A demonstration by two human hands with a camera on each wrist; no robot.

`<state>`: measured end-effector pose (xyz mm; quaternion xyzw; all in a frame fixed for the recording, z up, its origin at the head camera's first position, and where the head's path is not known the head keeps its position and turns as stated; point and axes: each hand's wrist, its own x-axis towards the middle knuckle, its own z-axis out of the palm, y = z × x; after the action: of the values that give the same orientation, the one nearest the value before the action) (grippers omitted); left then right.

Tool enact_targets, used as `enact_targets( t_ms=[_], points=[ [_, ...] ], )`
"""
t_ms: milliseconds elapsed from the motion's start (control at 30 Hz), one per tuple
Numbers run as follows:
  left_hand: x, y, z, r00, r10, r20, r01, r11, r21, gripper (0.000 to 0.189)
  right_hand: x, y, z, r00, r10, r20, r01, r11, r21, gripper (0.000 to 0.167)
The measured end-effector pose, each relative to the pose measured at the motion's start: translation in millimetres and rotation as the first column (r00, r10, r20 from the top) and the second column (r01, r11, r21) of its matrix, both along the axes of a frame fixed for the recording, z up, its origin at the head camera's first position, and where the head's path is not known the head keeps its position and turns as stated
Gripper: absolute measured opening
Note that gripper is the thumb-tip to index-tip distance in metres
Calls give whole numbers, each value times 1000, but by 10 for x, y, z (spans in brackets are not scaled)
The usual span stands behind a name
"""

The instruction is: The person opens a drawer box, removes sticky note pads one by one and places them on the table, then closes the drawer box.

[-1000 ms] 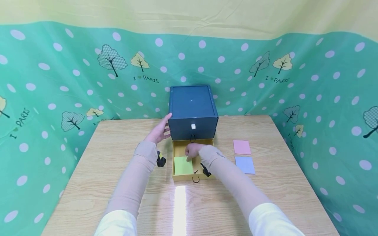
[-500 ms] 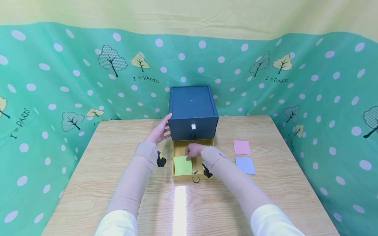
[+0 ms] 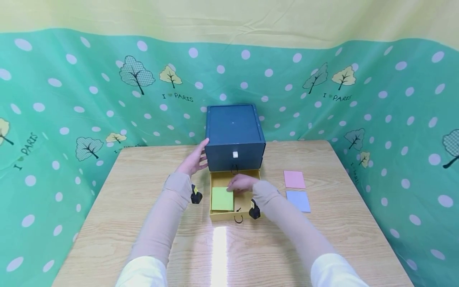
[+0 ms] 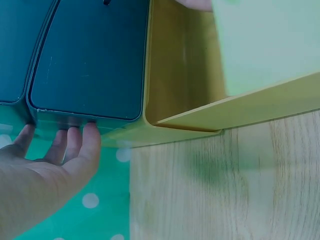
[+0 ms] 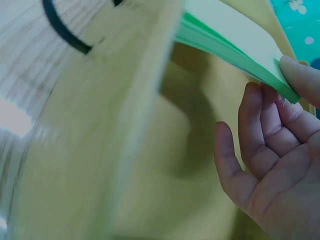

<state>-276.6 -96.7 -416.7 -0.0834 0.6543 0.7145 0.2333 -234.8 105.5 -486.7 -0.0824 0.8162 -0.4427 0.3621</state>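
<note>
A pad of green sticky notes point(image 3: 221, 199) is inside the pulled-out yellow drawer point(image 3: 219, 178), towards its left side. My right hand point(image 3: 242, 183) pinches the pad's edge between thumb and fingers; in the right wrist view the pad point(image 5: 235, 42) is lifted off the drawer floor and tilted. The dark blue drawer box point(image 3: 233, 124) stands above and behind the yellow drawer, with a white knob on its front. Against its left side rests my left hand point(image 3: 193, 161), whose fingertips touch the wall in the left wrist view, fingers fairly straight.
A pink square pad point(image 3: 294, 179) and a blue square pad point(image 3: 298, 201) lie on the wooden table point(image 3: 143, 231) to the right of the drawer. A dark loop handle point(image 3: 238, 220) is on the drawer's front. A green dotted curtain point(image 3: 172, 115) surrounds the table.
My right hand has shifted slightly right and raised the green pad, which now sits a little farther back in the head view. The left hand has stayed against the box.
</note>
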Motion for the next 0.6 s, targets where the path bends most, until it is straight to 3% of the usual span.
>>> enact_targets(
  t_ms=[267,400,600],
  points=[
    [-45,-16,-100,999,-10,-41,9,999,-32,89,-15,140,-36,987,-105,120,122,982,-146,20],
    [-8,0,-44,1000,8,-23,-8,1000,-15,80,-17,236,-37,974,-151,169,185,961,-206,19],
    [29,1,21,1000,9,-1,-9,1000,5,78,-5,352,16,974,-136,182,179,952,-247,14]
  ],
)
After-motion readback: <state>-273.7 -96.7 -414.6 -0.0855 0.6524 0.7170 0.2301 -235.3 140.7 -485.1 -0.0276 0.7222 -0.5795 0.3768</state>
